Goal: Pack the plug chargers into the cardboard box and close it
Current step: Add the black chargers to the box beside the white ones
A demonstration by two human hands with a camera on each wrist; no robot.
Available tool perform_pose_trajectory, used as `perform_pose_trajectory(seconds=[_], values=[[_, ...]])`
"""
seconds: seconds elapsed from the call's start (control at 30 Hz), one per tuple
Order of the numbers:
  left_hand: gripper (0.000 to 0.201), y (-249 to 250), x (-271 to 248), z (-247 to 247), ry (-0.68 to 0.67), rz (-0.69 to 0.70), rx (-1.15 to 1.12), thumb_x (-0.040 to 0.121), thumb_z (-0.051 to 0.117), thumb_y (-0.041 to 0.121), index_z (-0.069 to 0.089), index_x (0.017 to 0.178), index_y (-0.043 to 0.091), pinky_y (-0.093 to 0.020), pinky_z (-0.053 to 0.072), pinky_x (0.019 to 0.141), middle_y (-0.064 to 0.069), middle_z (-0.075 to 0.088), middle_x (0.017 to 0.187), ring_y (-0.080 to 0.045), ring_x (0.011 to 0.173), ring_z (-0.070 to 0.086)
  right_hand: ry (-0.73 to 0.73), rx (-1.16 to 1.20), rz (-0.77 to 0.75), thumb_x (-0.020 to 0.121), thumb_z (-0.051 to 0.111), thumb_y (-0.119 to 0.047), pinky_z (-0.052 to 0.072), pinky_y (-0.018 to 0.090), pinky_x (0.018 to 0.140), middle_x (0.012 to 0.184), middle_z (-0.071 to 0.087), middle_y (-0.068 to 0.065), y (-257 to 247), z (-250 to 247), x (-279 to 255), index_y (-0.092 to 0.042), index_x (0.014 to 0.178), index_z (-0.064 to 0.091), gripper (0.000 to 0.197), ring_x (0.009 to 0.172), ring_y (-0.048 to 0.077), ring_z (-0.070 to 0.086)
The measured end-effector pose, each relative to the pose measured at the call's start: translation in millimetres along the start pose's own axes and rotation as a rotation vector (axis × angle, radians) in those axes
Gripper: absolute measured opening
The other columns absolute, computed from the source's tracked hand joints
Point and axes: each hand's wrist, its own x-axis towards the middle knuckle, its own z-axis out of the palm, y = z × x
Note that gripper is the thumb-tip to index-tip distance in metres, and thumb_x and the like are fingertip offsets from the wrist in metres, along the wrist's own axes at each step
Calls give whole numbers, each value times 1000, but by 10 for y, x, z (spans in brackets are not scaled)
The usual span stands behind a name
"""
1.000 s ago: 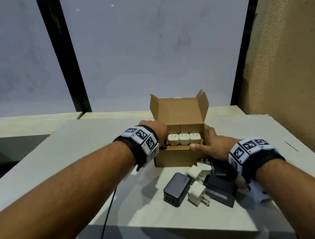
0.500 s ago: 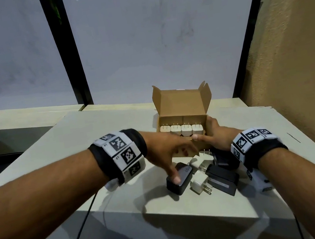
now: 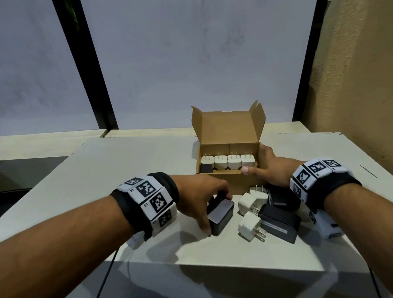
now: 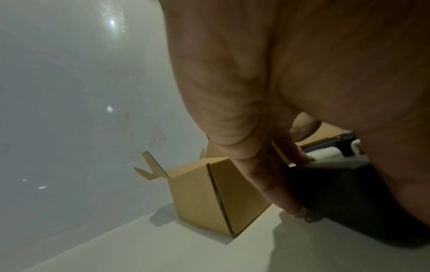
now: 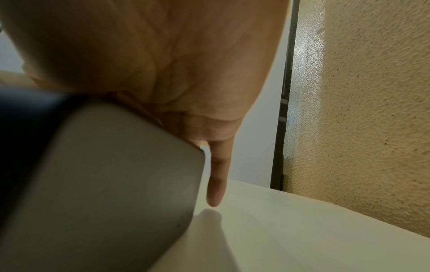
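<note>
Four in box: white chargers (image 3: 229, 164) stand in a row in the carton (image 3: 231, 182), prongs up, with a dark one (image 3: 206, 168) at the left end.
Head, box: lid open and tilted back, sits mid-table (image 3: 116, 166) toward the window (image 3: 199, 45).
Head, left hand (image 3: 202, 199): fingers curled round a black charger (image 3: 220, 214), long axis running toward the box; pale writing on top, too small to read.
Head, right hand (image 3: 267, 171): wrapped on the box's right corner, thumb along the front rim.
Head, loose pile: three white plugs (image 3: 250, 225) with prongs sticking out, plus two black bricks (image 3: 279, 223), all just in front of the box. One brick has a label strip, unreadable.
Head, wrists: both wear bands (image 3: 151, 202) with black-and-white square codes.
Left wrist cam: fingers (image 4: 277, 193) clamp the black charger (image 4: 349, 202); box (image 4: 209, 198) just beyond, flaps up.
Right wrist cam: a blurry grey-black block (image 5: 104, 184) fills the left side, little finger (image 5: 216, 184) straight down to the table, rough tan wall (image 5: 372, 110) at right. Grip not visible from here.
</note>
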Motion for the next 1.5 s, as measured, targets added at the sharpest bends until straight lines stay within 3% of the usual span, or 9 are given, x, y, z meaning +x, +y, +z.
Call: perform_pose_trajectory(seconds=[0.23,0.47,0.67,0.87,1.0,1.13,1.23,1.33,1.5], values=[[71,-75,-165,-104,92,30,-215,67,86,34,49,127,25,-24,51,93,9,56,123,-10,107,57,13,1,-3,76,50,-78,43,43,104,149,42,9,19,13,9,-23,153,3,106,125,32,54],[76,-131,-271,-157,153,93,-648,76,79,9,41,139,29,-29,49,100,8,50,132,-12,117,55,11,11,-5,75,51,-79,42,44,105,153,37,7,7,8,6,-24,153,4,106,128,32,51],[73,-179,-245,-133,221,129,-733,77,77,2,39,134,27,-23,50,93,13,51,124,-5,114,53,26,38,-6,69,51,-83,42,45,104,153,37,7,0,20,13,-25,151,9,110,127,32,51],[71,-209,-194,-114,249,166,-739,79,74,0,35,132,26,-27,51,95,7,46,127,-14,118,52,24,43,-24,46,38,-98,43,49,103,152,37,8,-5,32,20,-27,151,9,130,127,31,51],[65,-241,-159,-173,332,129,-737,86,70,14,36,138,31,-22,48,91,6,44,132,-17,120,51,13,17,-33,64,45,-90,45,44,101,150,39,7,-8,21,12,-29,152,6,114,124,30,54],[72,-251,-91,-242,426,66,-668,83,72,26,35,145,32,-21,37,98,12,43,136,-6,122,40,8,34,-47,58,43,-92,46,44,100,148,42,6,1,10,11,-32,151,4,117,121,30,56],[86,-275,-8,-273,549,15,-583,71,84,27,37,143,24,-16,45,89,11,49,129,-9,116,51,5,33,-37,64,46,-89,46,44,100,146,45,5,12,13,13,-32,151,4,112,120,29,57],[82,-328,101,-294,641,-13,-517,60,91,25,47,128,17,-14,49,82,5,58,117,-11,105,59,5,13,-14,75,49,-81,45,40,100,147,45,5,16,14,5,-27,152,2,105,122,30,56],[81,-375,266,-302,720,-62,-384,61,89,30,51,130,16,-30,51,96,1,59,123,-15,110,57,0,21,-14,76,51,-78,44,40,99,148,44,5,3,5,-3,-25,152,3,104,123,29,55]])
